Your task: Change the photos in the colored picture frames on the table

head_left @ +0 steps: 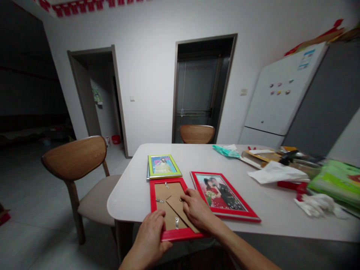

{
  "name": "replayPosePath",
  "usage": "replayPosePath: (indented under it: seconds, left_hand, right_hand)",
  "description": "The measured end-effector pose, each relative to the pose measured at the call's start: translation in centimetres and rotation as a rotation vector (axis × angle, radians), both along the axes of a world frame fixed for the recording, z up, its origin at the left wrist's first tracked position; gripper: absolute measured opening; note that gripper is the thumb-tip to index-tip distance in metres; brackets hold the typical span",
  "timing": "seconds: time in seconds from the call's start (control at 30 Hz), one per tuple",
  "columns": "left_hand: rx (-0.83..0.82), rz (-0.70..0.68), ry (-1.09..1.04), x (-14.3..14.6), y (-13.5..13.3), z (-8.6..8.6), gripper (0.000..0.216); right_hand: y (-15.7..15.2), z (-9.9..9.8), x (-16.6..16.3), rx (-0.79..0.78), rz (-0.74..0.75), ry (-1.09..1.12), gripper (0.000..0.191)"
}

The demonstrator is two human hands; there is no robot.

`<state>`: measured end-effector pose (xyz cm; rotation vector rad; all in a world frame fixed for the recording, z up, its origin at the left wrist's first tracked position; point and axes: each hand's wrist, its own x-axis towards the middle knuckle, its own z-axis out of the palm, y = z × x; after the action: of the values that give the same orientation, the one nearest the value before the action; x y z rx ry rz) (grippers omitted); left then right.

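Observation:
A red picture frame lies face down at the table's front edge, its near end sticking out past it. Its brown backing board has small metal clips near the edges and a flat stand leg across it. My left hand is closed round the frame's near left corner, thumb underneath. My right hand lies over the right side, fingers bent and pressed on the board by the right-hand clip, partly hiding it. To the right, a second red frame with a couple's photo lies face up.
A yellow-green frame on another frame lies just beyond the red one. On the right of the white table are white paper, white gloves, a green package and a teal packet. Wooden chairs stand left and behind.

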<state>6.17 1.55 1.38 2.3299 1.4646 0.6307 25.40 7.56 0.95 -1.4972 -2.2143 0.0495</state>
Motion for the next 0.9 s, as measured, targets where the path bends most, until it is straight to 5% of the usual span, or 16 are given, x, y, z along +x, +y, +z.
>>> replayPosePath:
  seconds: [0.4,0.63,0.9]
  left_hand:
    - [0.009,0.009,-0.013,0.0,-0.3,-1.1,0.027]
    - [-0.012,-0.027,0.076,-0.2,0.2,-1.2,0.045]
    - [-0.058,-0.014,0.096,0.2,0.3,-0.4,0.041]
  right_hand:
    - [-0.2,-0.7,0.2,0.022,-0.039,0.083,0.024]
    - [-0.6,-0.5,-0.2,0.049,-0.028,0.067,0.024]
    - [0.6,0.9,-4.5,-0.071,0.184,0.031,0.025]
